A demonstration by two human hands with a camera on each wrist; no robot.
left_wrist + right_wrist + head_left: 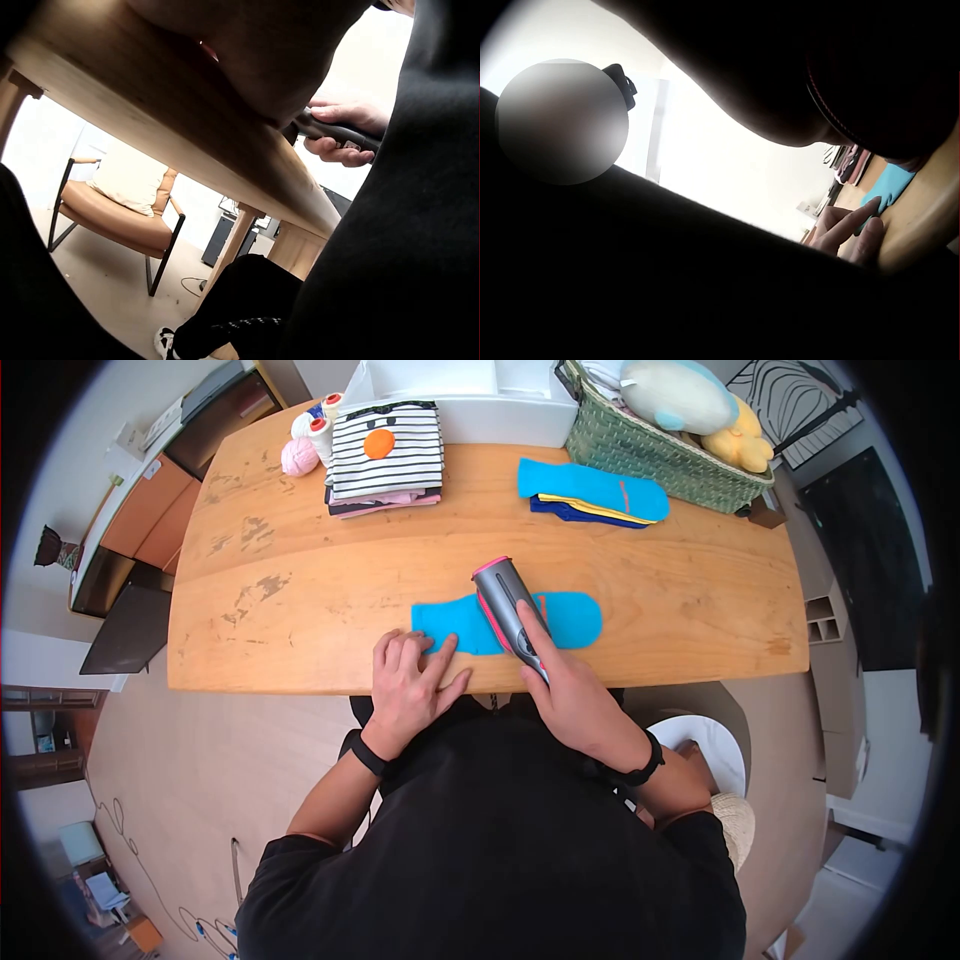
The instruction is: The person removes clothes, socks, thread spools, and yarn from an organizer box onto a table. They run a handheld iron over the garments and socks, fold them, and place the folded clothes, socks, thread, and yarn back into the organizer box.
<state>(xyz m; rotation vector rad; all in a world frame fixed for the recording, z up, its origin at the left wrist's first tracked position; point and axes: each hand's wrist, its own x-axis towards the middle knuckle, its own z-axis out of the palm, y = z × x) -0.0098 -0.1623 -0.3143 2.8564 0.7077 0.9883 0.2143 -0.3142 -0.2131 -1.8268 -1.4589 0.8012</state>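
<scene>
A bright blue sock (575, 622) lies flat near the table's front edge in the head view. My right hand (580, 705) grips a grey and pink handheld device (508, 605), its index finger stretched along the body, and the device lies across the sock's middle. My left hand (405, 685) rests with spread fingers on the sock's left part and lower edge. In the left wrist view the right hand (349, 131) is wrapped round the dark handle (341, 133). In the right wrist view the left hand's fingers (844, 229) touch the blue fabric (889, 186).
On the table (330, 580), folded socks (590, 490) lie at the back right before a green basket (670, 460) of plush toys. Folded striped clothes (385, 460), yarn (299, 457) and a white box (500, 420) stand at the back.
</scene>
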